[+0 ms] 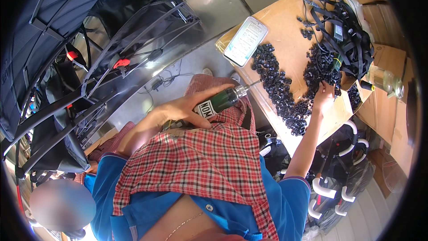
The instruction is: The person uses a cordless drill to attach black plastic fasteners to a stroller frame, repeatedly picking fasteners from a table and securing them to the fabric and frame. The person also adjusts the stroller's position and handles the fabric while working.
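My left hand (189, 105) is wrapped round the body of a green electric screwdriver (223, 101), held before my checked apron. Its silver chuck and thin bit point right, toward the cardboard-topped surface (285, 22). On that surface my right hand (325, 96) reaches into a heap of small black plastic parts (314, 71), its fingertips pressed together. What they pinch, if anything, I cannot make out. Another long heap of small black parts (278, 87) spreads to the left of that hand. A lit phone (245, 41) lies at the surface's left edge.
Tangled black straps (345, 35) lie at the far right of the surface, with a clear plastic bottle (390, 84) beside them. White curved handles (324, 189) stand below right. On the left are a folded black frame with fabric (102, 62), a metal table (223, 0) and another person (62, 205).
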{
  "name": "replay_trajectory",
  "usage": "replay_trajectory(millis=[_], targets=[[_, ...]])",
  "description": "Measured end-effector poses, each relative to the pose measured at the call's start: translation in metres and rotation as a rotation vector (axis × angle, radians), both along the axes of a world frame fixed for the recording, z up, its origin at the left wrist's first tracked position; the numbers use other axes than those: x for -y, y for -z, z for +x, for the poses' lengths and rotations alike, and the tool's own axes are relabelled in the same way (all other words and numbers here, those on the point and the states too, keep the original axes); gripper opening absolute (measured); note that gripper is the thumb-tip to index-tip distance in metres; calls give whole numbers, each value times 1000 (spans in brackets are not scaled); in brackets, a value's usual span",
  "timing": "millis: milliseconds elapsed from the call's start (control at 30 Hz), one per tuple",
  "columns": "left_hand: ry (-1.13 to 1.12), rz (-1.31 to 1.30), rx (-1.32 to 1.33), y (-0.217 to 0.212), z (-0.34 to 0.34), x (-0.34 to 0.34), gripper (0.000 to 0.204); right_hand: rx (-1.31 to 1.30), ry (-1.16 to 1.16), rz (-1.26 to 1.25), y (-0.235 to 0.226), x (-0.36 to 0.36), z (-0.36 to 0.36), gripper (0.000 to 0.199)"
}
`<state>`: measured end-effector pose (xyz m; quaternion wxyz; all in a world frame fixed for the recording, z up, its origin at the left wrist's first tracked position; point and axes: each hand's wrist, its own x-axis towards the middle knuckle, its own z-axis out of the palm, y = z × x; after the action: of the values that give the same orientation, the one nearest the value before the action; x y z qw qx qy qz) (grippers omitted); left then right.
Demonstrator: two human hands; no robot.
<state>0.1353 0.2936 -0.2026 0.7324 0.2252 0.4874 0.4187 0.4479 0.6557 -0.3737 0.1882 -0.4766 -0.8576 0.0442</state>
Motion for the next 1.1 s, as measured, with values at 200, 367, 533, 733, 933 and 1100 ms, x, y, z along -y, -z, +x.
replay_trajectory(millis=[200, 367, 533, 733, 933, 1100], targets=[[-17, 19, -2, 3, 1, 2, 118, -223, 210, -207, -41, 17, -26, 11], [-45, 47, 24, 5, 6, -2, 116, -624, -135, -632, -89, 75, -79, 15], [-80, 100, 41, 5, 11, -7, 113, -572, -409, -745, -104, 123, -122, 26], [-149, 156, 101, 16, 20, 2, 109, -584, -413, -890, -118, 143, -139, 25], [-213, 184, 81, 18, 32, 8, 106, -590, -521, -873, -122, 146, -142, 24], [-241, 199, 105, 21, 42, 11, 105, -602, -525, -900, -121, 147, -142, 26]])
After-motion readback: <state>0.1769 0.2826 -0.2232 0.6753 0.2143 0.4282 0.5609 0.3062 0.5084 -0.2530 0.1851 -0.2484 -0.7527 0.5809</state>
